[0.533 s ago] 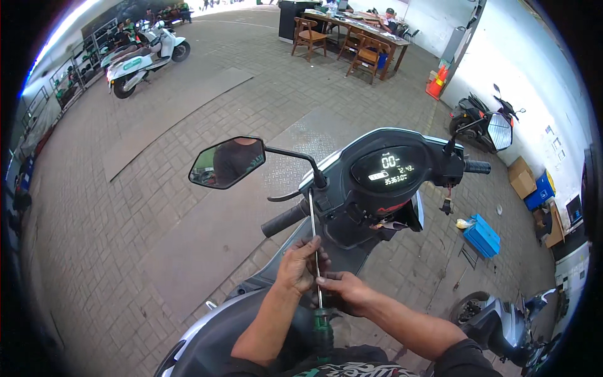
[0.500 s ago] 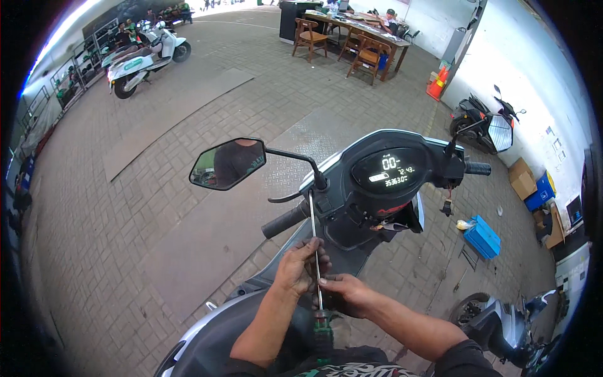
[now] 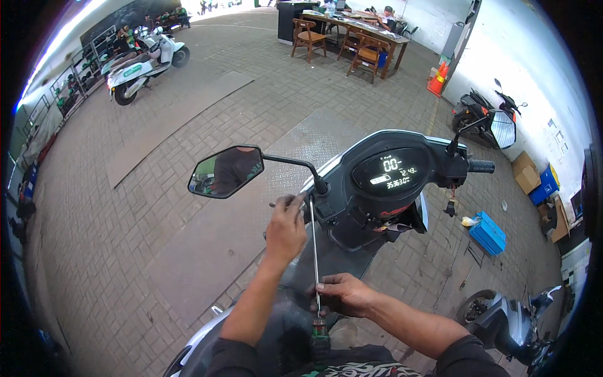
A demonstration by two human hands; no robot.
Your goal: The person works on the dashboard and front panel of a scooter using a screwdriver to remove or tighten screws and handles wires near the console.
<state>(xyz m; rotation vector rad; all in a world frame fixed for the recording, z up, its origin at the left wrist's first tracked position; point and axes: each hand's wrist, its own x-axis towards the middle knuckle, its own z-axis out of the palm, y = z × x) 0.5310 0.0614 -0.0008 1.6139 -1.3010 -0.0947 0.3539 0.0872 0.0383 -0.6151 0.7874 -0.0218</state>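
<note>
Screwdriver (image 3: pixel 316 264) — pinched in right hand (image 3: pixel 344 295), far end beside left hand (image 3: pixel 286 234), its fingers bent at brake lever (image 3: pixel 272 205), grasp unclear — is likely stiff, light, slick-shafted, best taken by green handle (image 3: pixel 320 338) below right fingers.

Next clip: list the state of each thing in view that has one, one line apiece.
Left hand: at the handlebar, its hold unclear
Right hand: closed on the screwdriver's shaft
Screwdriver: handle toward the person, tip end at the handlebar
Display: lit
Mirror: mounted on its stalk
White scooter: upright
Cone: upright
Blue box: on the floor, open or shut unclear
</note>
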